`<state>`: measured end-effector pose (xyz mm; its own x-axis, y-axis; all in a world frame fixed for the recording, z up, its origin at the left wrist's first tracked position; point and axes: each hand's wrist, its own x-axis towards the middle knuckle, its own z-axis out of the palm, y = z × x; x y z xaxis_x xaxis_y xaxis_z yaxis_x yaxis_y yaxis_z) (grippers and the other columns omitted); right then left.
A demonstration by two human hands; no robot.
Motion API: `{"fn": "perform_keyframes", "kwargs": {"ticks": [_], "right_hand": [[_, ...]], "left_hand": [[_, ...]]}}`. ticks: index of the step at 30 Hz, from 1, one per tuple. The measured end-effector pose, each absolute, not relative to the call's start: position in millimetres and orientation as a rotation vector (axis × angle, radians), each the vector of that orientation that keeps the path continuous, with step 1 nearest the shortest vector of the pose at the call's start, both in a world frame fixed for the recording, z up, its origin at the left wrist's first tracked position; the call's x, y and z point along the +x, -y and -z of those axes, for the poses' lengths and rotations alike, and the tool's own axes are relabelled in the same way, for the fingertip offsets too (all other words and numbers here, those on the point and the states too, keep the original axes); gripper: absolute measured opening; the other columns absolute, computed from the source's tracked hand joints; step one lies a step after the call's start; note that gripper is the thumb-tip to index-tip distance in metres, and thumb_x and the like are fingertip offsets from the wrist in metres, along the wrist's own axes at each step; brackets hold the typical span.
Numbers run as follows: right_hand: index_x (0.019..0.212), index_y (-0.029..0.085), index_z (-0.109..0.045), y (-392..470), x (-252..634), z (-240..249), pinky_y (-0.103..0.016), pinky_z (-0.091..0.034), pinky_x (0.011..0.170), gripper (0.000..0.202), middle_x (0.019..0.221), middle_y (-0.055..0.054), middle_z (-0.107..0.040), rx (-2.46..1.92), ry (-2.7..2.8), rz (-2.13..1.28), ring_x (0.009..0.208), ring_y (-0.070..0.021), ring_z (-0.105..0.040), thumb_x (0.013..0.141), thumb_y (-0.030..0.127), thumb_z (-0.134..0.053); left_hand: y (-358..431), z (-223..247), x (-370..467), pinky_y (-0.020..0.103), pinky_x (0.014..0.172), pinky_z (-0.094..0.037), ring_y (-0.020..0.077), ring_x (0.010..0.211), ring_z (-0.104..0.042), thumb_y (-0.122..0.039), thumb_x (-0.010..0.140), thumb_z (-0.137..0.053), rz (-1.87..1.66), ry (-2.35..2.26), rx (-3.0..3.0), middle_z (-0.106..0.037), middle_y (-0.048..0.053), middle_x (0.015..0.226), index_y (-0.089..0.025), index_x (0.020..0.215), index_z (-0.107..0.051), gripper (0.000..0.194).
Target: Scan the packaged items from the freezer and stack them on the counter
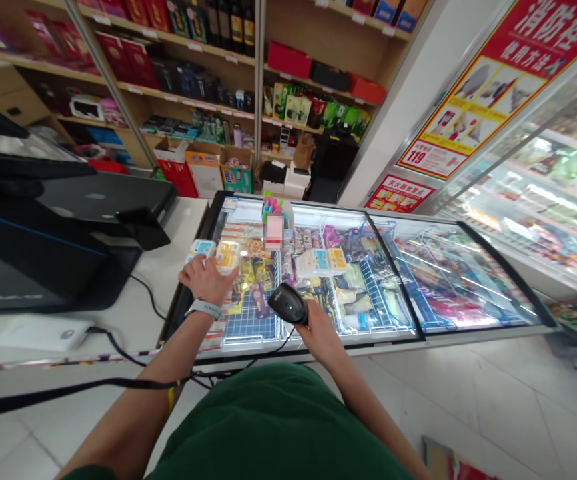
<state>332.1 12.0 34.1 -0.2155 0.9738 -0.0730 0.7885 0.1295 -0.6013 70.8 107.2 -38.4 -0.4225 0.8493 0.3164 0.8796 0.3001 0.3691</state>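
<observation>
- Left hand [208, 279] reaches to the left end of the freezer [398, 337], fingers spread apart, touching a blue-labelled pack [202, 249] and a yellow-labelled pack [228, 255] that sit side by side; the hand hides their near edges
- Right hand [315, 327] is clamped on a black scanner [288, 303], held above the glass, to the right of the left hand and apart from the packs
- A grey-banded watch [204, 308] circles the left wrist
- The scanner blocks part of the view into the freezer, where wire baskets hold bagged goods
- Just beyond the scanner, on the glass, more white packs with blue and orange labels [321, 262] stand close together
- Farther back are a blurred pinkish card [274, 233] and a holder of bright pink and green items [272, 207]
- A black cable [118, 383] runs across the left forearm, and cords bunch between the freezer and the green shirt [278, 427]
- Left of the freezer, the white counter [161, 327] carries a large black machine [43, 247] and a white box-like device [43, 332] with a cord plugged in
- Behind the freezer, open cartons [205, 170] stand below shelves [188, 100] of boxes, bottles and bags
- Red-and-yellow posters [488, 87] hang on the right, next to a lit display case [543, 173]
</observation>
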Motion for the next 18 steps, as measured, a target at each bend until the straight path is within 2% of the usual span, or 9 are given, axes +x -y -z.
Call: {"fn": "perform_keyframes", "kwargs": {"ticks": [6, 11, 15, 18], "right_hand": [[0.101, 0.015, -0.051, -6.5, 341.7, -31.4, -0.032, -0.043, 0.079, 0.021, 0.098, -0.009, -0.058, -1.784, 2.028, -0.749, 0.09, -0.0229, -0.057, 0.08, 0.012, -0.054], [0.098, 0.016, -0.051, -4.8, 347.8, -28.9, -0.031, -0.042, 0.077, 0.02, 0.095, -0.008, -0.058, -1.808, 1.99, -0.751, 0.088, -0.0222, -0.057, 0.079, 0.013, -0.056], [0.099, 0.017, -0.052, -3.7, 351.7, -28.7, -0.03, -0.042, 0.077, 0.022, 0.098, -0.008, -0.058, -1.814, 1.962, -0.738, 0.089, -0.0215, -0.057, 0.078, 0.012, -0.056], [0.1, 0.017, -0.052, -1.1, 356.9, -30.2, -0.03, -0.042, 0.077, 0.023, 0.099, -0.008, -0.059, -1.831, 1.928, -0.738, 0.09, -0.0217, -0.058, 0.079, 0.012, -0.057]], "left_hand": [[-117.3, 45.0, 67.7, 0.055, 0.1, -0.021, 0.0409, 0.123, -0.035, -0.057, 0.074, -0.059, 0.732, 2.504, -1.696, -0.043, 0.022, 0.136, -0.011, 0.113, -0.059, 0.061], [-116.2, 45.9, 71.0, 0.055, 0.099, -0.022, 0.0418, 0.126, -0.033, -0.056, 0.076, -0.059, 0.806, 2.464, -1.684, -0.037, 0.024, 0.142, -0.011, 0.132, -0.046, 0.073], [-113.7, 41.4, 79.2, 0.052, 0.1, -0.023, 0.0394, 0.125, -0.036, -0.057, 0.077, -0.057, 0.843, 2.393, -1.747, -0.043, 0.02, 0.14, -0.013, 0.133, -0.046, 0.071], [-114.7, 41.4, 94.3, 0.05, 0.099, -0.026, 0.0372, 0.12, -0.044, -0.052, 0.081, -0.055, 0.899, 2.32, -1.891, -0.052, 0.018, 0.13, -0.015, 0.125, -0.054, 0.057]]}}
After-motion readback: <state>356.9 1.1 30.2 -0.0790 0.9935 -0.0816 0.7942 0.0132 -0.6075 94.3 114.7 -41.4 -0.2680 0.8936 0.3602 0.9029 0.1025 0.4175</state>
